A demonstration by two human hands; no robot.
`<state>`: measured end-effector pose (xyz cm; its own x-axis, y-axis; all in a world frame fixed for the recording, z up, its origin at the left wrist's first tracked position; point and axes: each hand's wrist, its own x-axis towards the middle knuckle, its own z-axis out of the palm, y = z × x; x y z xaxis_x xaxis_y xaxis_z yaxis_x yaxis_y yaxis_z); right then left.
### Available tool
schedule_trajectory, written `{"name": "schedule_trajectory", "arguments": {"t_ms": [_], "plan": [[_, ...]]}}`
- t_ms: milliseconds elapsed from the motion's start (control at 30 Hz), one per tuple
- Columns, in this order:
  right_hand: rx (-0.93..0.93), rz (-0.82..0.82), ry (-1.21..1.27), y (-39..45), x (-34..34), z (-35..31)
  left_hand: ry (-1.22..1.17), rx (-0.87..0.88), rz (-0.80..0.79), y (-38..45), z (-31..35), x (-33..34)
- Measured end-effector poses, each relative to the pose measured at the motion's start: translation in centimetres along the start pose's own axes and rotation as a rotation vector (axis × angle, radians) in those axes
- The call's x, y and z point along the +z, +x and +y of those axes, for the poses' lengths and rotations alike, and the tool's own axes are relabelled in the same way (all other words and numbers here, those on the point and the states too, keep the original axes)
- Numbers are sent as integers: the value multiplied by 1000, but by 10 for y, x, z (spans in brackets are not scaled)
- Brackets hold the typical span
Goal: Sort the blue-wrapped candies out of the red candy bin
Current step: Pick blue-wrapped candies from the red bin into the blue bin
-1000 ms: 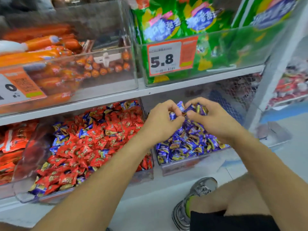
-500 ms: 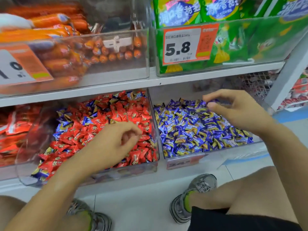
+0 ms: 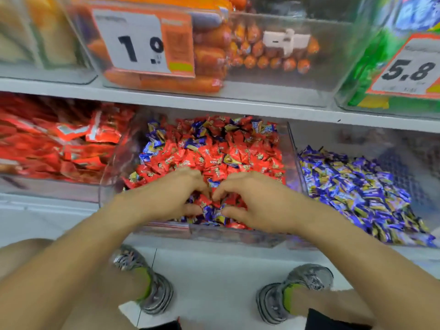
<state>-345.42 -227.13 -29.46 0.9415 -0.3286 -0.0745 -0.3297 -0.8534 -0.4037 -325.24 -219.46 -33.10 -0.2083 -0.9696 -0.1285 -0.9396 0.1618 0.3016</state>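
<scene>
Both hands are working inside the red candy bin (image 3: 291, 148), the clear bin in the middle of the lower shelf (image 3: 238, 108). The left hand (image 3: 171, 195) and the right hand (image 3: 257, 201) are lying side by side over the front of the pile, fingers curled down into the candies and thumbs turned inward. Whether either hand is already pinching a candy cannot be told; the fingertips are buried and the picture is blurred.

The blue-wrapped candies (image 3: 212, 214) are lying scattered among the red candies (image 3: 214, 158): a cluster is showing between and just under the two thumbs, and more are sitting along the back and left edge of the pile. The blue candy bin (image 3: 404, 148), immediately right of the red bin, is holding only blue wrappers.

Step in hand, as judged: the gathering of blue pieces at the front of the red bin. Many blue pieces are remaining, so the task appears far from complete.

The next move calls for closing the fingers on blue wrappers only, shedding any red ones, then carrying them right over the dividing wall.
</scene>
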Motion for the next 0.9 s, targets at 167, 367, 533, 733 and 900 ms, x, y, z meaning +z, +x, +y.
{"name": "schedule_trajectory", "arguments": {"t_ms": [167, 367, 533, 733, 900], "plan": [[28, -113, -92, 27, 15, 7, 5, -73, 129, -6, -34, -3], [31, -146, -278, 36, 20, 8, -352, -155, 320, -17, -45, -15], [70, -86, -182, 30, 13, 15, -308, 7, 437, -28, -26, -25], [140, 117, 97, 27, -5, -1, -134, 23, 100, -30, -7, -10], [28, -21, -140, 54, 21, -12, 2, -43, -20, -28, -23, -6]]}}
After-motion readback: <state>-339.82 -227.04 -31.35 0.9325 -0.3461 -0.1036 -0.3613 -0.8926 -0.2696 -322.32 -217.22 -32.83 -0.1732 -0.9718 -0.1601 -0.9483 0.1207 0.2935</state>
